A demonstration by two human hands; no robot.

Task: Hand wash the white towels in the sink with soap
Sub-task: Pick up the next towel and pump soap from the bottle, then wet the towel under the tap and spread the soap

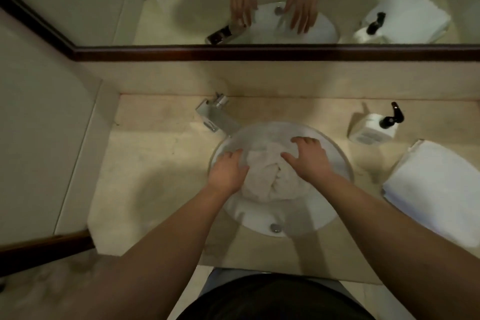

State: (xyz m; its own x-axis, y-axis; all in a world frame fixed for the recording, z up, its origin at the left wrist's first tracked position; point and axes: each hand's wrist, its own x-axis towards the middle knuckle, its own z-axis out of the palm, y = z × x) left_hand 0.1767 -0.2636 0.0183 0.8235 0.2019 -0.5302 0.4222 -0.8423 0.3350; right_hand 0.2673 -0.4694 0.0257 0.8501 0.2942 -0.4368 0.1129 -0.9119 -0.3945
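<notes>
Pressing the towel (270, 176) into the sink (335, 161), I keep left hand (228, 171) and right hand (309, 158) spread flat; it looks soaked, heavy, limp, best gathered by its bunched middle

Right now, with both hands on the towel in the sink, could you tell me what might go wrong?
1. The folded dry towels lie on the counter close to the sink; splashes could wet them.
2. The soap dispenser stands beyond the right hand; a wet reach might tip it.
3. The bunched wet towel, pressed by the left hand, may wash unevenly.
</notes>
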